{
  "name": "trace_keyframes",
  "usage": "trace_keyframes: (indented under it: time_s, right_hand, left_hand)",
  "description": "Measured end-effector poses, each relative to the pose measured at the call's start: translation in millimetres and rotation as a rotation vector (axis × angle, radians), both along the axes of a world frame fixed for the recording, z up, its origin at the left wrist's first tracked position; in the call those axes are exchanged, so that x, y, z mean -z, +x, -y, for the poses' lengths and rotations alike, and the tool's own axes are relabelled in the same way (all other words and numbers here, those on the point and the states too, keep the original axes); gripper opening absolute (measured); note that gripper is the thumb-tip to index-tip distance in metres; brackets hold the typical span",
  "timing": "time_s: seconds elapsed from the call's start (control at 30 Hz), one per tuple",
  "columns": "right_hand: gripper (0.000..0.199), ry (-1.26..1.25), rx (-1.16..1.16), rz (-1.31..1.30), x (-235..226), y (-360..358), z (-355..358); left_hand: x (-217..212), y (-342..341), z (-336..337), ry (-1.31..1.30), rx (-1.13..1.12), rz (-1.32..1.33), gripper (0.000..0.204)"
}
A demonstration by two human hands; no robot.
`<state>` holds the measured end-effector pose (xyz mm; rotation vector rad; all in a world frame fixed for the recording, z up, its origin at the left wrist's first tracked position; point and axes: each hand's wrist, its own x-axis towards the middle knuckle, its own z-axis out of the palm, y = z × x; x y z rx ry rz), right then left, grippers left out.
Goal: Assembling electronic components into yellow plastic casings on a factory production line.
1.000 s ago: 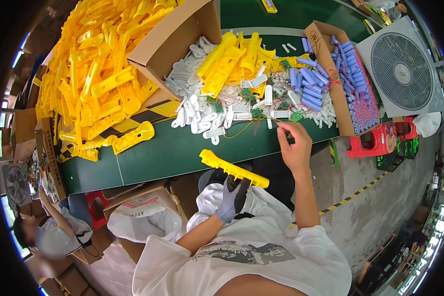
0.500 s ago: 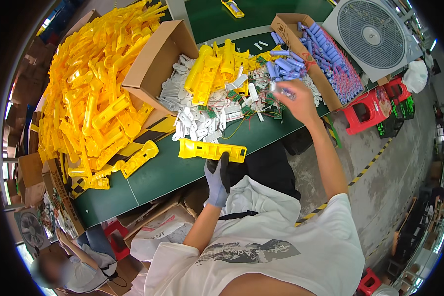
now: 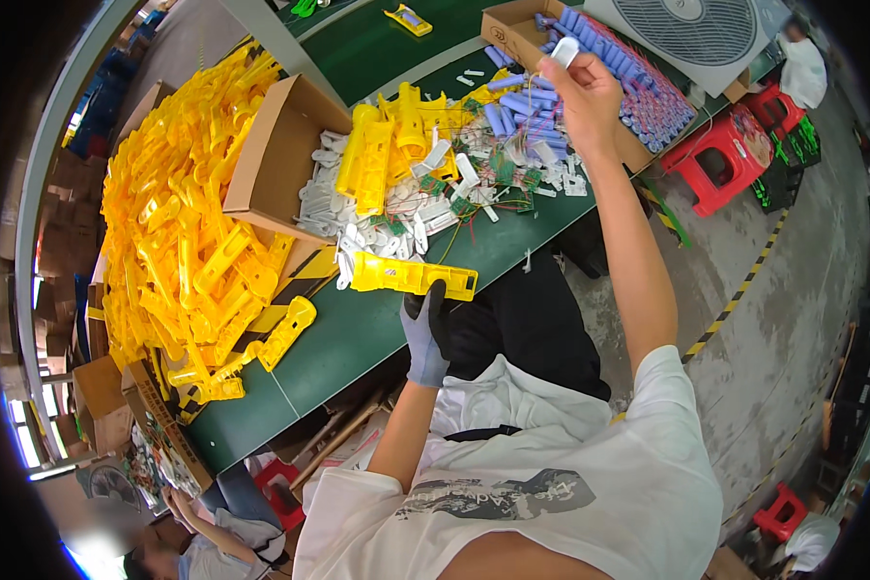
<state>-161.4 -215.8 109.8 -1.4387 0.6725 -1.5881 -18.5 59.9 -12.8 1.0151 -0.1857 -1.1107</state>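
Note:
My left hand point(image 3: 425, 333), in a grey glove with dark fingers, grips one end of a long yellow plastic housing point(image 3: 396, 275) at the front edge of the green table. Its hollow inner side faces up. My bare right hand point(image 3: 587, 92) is raised over the far right of the pile, pinching a small white translucent plastic piece point(image 3: 565, 51). Under and beside that hand lie loose purple battery cells point(image 3: 527, 104) and small green circuit boards with thin wires point(image 3: 501, 166). More yellow housings point(image 3: 362, 159) rest on white plastic parts point(image 3: 319, 198) in the middle.
A big heap of yellow housings point(image 3: 179, 213) covers the table's left side, beside a tipped cardboard box point(image 3: 271, 159). At the far right stand a box of battery cells point(image 3: 517, 24) and a grey fan point(image 3: 691, 24). Red stools point(image 3: 715, 159) stand right; another person point(image 3: 217, 541) sits lower left.
My right hand has lifted up and away from the pile, now with the white piece showing clearly at its fingertips. My left hand still holds the yellow housing. The whole view has shifted and turned slightly.

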Motion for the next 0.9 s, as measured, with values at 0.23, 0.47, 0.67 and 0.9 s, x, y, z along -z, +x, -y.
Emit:
trace_keyframes:
  time_s: [0.23, 0.47, 0.67, 0.9]
  right_hand:
    - [0.015, 0.088, -0.234, 0.054, -1, -5, -25]
    - [0.017, 0.079, -0.222, 0.001, 16, -30, -39]
    - [0.021, 0.157, -0.314, -0.059, 23, -35, -35]
    - [0.023, 0.148, -0.242, -0.157, 10, 1, 11]
  left_hand:
    - [-1, -9, -1, -0.004, -0.027, 0.14, 0.024]
    - [10, -40, -10, -0.419, 0.408, 1.43, 0.042]
    - [7, -54, 20, -0.21, 0.773, 1.638, 0.038]
    - [-2, -78, 11, -0.089, 0.769, 1.556, 0.04]
